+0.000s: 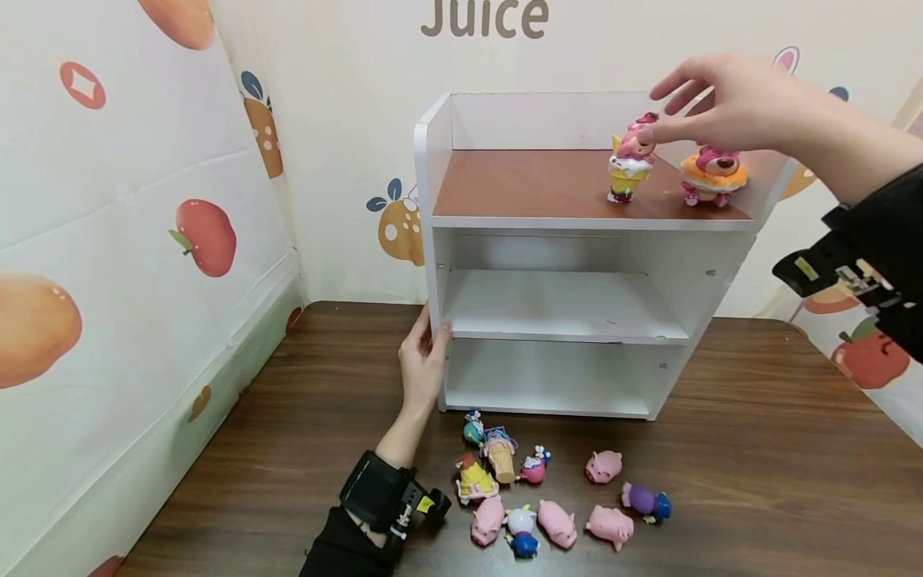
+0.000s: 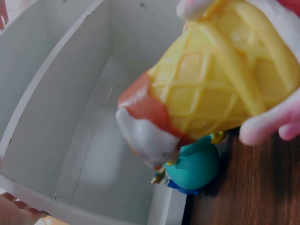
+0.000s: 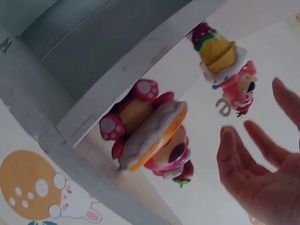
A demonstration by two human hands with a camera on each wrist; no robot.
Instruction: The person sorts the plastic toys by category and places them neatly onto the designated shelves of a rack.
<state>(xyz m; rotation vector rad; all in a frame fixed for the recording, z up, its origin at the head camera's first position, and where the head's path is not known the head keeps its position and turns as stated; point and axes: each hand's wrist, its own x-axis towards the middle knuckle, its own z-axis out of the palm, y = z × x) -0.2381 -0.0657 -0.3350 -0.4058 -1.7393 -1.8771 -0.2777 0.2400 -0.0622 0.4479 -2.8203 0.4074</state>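
Note:
A white shelf unit with a brown top stands on the table. My left hand holds its left side panel low down, thumb at the front edge and fingers along the outside. On the top board, toward the right, an ice-cream-cone bear figurine stands upright. To its right a bear figurine with a doughnut ring sits near the right panel. Above them is my right hand; in the right wrist view its loosely bent fingers are apart from both figurines.
Several small figurines lie on the wooden table before the shelf: pink pigs, a purple-and-blue figure, a yellow-dressed figure and a cone figure. A fruit-patterned wall stands behind; another stands left.

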